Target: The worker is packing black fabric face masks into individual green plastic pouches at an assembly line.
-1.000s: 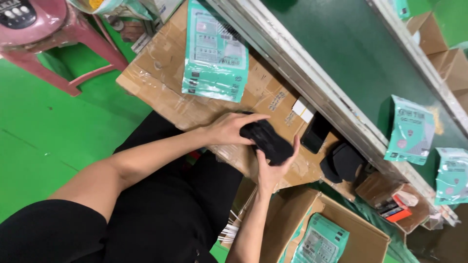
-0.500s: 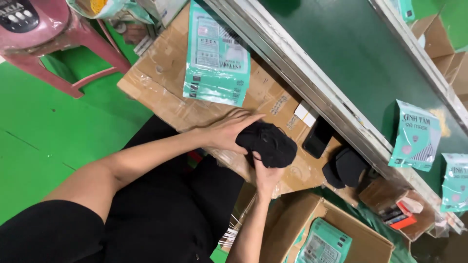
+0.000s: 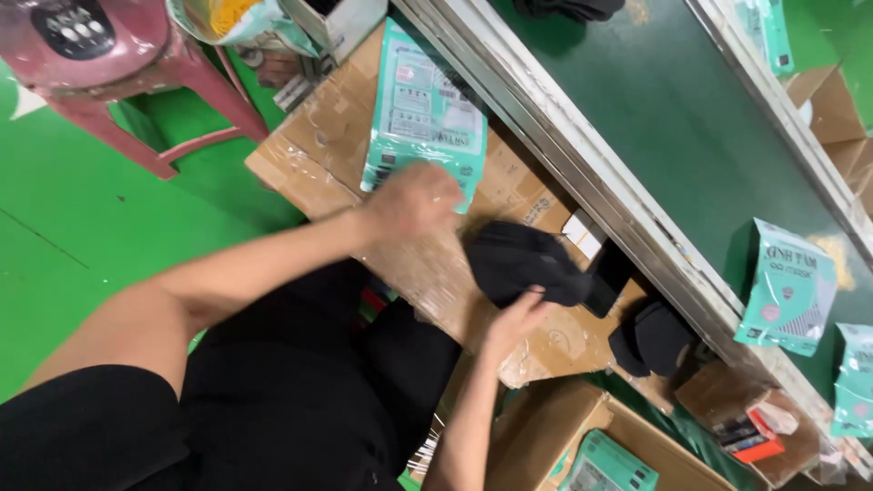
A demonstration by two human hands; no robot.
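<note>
Black, seemingly cloth bundle point(image 3: 518, 264) on cardboard point(image 3: 427, 273)

- One view only, worn on the head; it looks steeply down, tilted, close over the lap and the cardboard box point(image 3: 336, 136)
- Conveyor belt point(image 3: 673, 136) runs diagonally at far right; green floor point(image 3: 73, 273) at left

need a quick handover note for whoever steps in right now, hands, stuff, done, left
Left hand: open and blurred, over the lower edge of the teal pouch on the cardboard box top; whether it touches the pouch cannot be told.
Right hand: fingers on the near edge of the black fabric bundle, which lies on the same box top.
More black fabric pieces sit beside the conveyor belt.
Done: two filled teal pouches lie on the belt.
Left: the black bundle is not in any pouch yet.
</note>
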